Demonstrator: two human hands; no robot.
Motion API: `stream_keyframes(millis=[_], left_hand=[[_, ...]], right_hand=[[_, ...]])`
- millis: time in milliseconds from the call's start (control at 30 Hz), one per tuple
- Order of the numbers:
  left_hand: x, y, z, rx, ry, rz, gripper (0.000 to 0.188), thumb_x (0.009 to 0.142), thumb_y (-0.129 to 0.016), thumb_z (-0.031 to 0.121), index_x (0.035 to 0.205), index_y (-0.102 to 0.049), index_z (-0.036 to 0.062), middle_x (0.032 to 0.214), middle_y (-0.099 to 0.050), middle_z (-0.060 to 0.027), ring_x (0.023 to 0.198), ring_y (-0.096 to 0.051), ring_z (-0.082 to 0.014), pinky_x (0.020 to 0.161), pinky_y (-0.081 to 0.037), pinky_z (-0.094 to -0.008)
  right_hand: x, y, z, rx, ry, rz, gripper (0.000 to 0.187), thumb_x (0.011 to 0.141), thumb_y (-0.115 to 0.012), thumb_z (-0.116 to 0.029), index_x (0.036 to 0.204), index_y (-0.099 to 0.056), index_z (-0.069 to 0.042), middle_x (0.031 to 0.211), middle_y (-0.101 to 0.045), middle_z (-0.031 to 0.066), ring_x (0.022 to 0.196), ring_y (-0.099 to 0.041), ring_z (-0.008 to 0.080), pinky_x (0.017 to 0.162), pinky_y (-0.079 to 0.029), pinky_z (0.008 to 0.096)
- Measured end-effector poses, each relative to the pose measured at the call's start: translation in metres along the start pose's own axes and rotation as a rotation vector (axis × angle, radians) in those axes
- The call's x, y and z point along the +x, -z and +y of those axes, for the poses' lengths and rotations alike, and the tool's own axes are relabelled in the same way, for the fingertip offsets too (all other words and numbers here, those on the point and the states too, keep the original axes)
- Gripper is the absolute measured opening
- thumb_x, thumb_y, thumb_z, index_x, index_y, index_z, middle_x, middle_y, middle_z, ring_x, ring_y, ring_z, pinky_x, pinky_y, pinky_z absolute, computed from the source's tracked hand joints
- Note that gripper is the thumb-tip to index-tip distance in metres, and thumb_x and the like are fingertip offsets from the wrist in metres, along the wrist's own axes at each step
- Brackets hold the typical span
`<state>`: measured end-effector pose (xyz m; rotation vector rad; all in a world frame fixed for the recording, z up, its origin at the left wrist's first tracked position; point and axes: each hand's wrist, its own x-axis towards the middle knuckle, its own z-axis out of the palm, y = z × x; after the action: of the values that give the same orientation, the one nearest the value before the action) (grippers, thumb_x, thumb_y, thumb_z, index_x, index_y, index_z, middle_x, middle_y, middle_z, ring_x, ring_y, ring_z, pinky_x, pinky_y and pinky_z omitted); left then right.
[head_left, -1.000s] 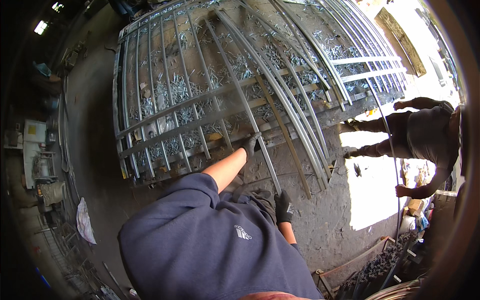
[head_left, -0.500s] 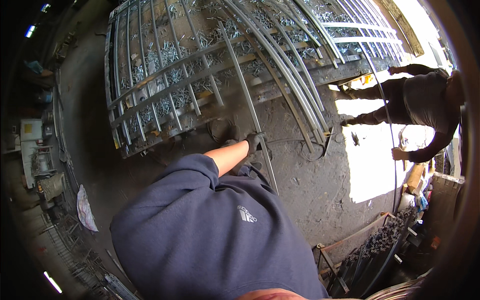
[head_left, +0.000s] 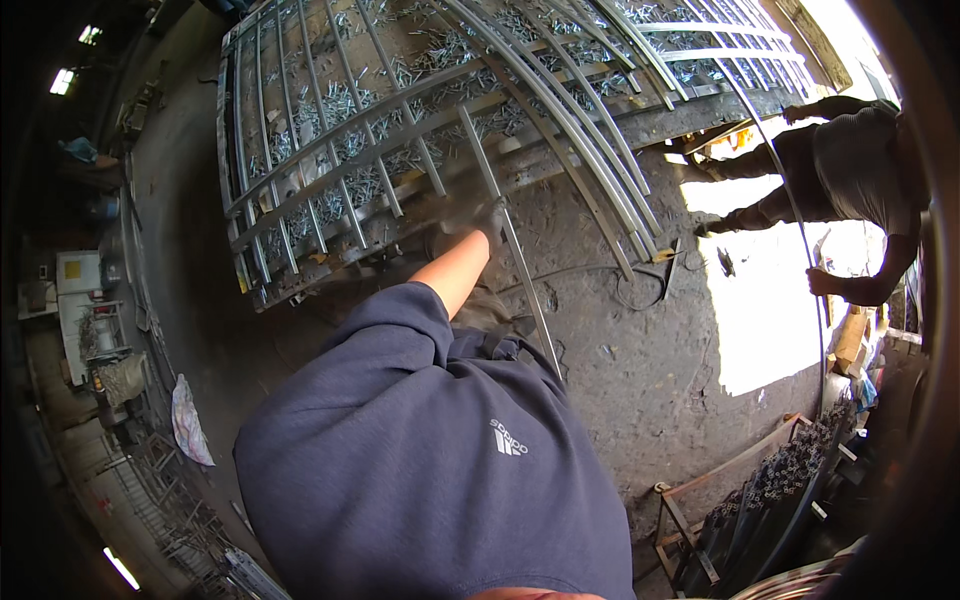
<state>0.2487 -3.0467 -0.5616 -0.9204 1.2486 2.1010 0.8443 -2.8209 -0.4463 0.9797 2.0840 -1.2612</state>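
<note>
You stand on a big grey floor, with a bright patch of sun on it off to your right. In front of you is a wide table, with lots of metal bars and flat strips laid across it. Another person is on your right, with one hand on a long thin pole. Near the bottom right is a rack full of dark tubes. Your own shiny metal bar slants from the near edge of the table down past your arm, and its low end goes behind your blue sweater. Your left hand, in a dark glove, is at the bar, but it is blurry, so I can't tell if its fingers are pinching. Your right hand is hidden, so I can't tell about its fingers. Tiny silver bits lie all over the table
</note>
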Motion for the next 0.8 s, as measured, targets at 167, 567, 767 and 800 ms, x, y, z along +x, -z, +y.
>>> stream_keyframes(millis=[167, 567, 767, 800], left_hand=[[0.05, 0.015, 0.009, 0.142, -0.182, 0.179, 0.04, 0.087, -0.068, 0.043, 0.112, -0.063, 0.0114, 0.102, -0.066, -0.0048, 0.094, -0.061, -0.0215, 0.085, -0.048, -0.0391], [0.042, 0.018, 0.014, -0.078, -0.091, 0.073, 0.027, 0.087, -0.068, 0.037, 0.103, -0.063, 0.0165, 0.093, -0.064, -0.0024, 0.085, -0.061, -0.0177, 0.074, -0.05, -0.0373], [-0.004, 0.031, 0.012, 0.348, -0.175, 0.023, 0.03, 0.09, -0.06, 0.037, 0.112, -0.063, 0.016, 0.099, -0.064, -0.004, 0.086, -0.062, -0.0185, 0.074, -0.05, -0.0368], [-0.02, 0.04, 0.012, 0.45, -0.143, -0.021, 0.035, 0.092, -0.058, 0.038, 0.118, -0.061, 0.0154, 0.103, -0.065, -0.0052, 0.086, -0.062, -0.019, 0.075, -0.05, -0.0373]], right_hand=[[-0.023, 0.0, 0.014, 0.111, -0.248, 0.008, 0.013, 0.086, -0.062, -0.017, 0.09, -0.07, -0.007, 0.072, -0.067, 0.0069, 0.064, -0.062, 0.0184, 0.057, -0.046, 0.0332], [-0.015, -0.002, 0.041, 0.161, -0.274, 0.013, 0.013, 0.085, -0.063, -0.016, 0.09, -0.07, -0.007, 0.074, -0.068, 0.0074, 0.066, -0.062, 0.0203, 0.059, -0.047, 0.034], [0.056, -0.025, 0.135, 0.177, -0.177, 0.006, 0.012, 0.084, -0.064, -0.016, 0.091, -0.07, -0.008, 0.075, -0.068, 0.0076, 0.068, -0.062, 0.0213, 0.06, -0.047, 0.0344], [0.074, -0.032, 0.145, 0.172, -0.147, 0.015, 0.012, 0.084, -0.064, -0.015, 0.091, -0.07, -0.008, 0.076, -0.069, 0.0077, 0.069, -0.063, 0.0219, 0.06, -0.047, 0.0339]])
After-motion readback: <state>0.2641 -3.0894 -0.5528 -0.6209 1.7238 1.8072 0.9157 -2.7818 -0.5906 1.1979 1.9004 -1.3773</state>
